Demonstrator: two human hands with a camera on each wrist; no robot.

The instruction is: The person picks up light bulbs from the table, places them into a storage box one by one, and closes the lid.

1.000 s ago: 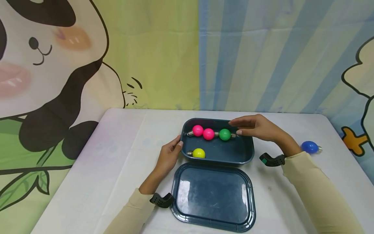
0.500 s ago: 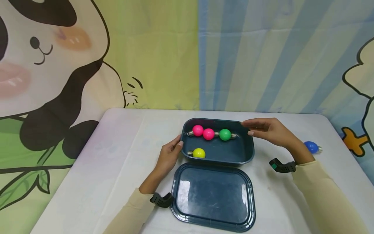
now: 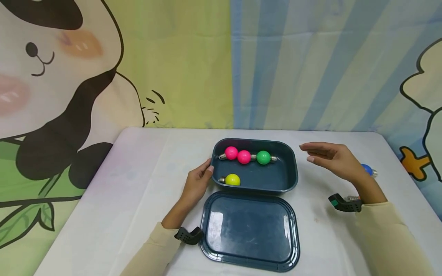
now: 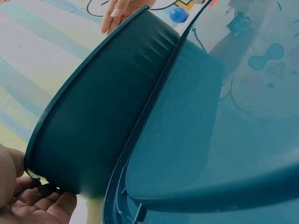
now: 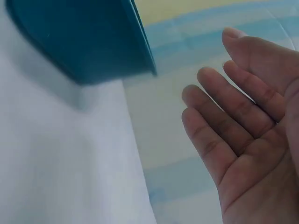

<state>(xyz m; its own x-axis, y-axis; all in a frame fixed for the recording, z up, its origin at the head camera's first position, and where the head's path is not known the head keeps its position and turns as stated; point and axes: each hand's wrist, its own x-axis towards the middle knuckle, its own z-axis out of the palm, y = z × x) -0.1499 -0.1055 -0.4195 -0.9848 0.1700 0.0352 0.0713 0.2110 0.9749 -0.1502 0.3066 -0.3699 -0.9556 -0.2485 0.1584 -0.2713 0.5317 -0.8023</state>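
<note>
My left hand point(image 3: 194, 184) grips the left end of a dark blue plastic box point(image 3: 257, 180), thumb at the rim and fingers against the outside wall. Inside the box lie two pink light bulbs point(image 3: 244, 157) and a green light bulb point(image 3: 263, 157) in a row along the back. A yellow light bulb point(image 3: 233, 179) lies at the front left. Beyond the box's right end, my right hand point(image 3: 333, 159) hovers above the table with relaxed fingers and holds nothing. The right wrist view shows its bare palm point(image 5: 257, 182), apart from the box.
A matching dark lid point(image 3: 250, 230) lies in front of the box. Right of the box, a blue light bulb point(image 3: 368, 168) is partly hidden by my right arm. A screw base point(image 3: 352, 198) shows behind the wristband. Printed cloth point(image 3: 193, 65) hangs behind the white table.
My right hand has moved right, from over the box's right end to outside it. A screw base has come into view behind its wristband. The left hand keeps its grip on the box.
</note>
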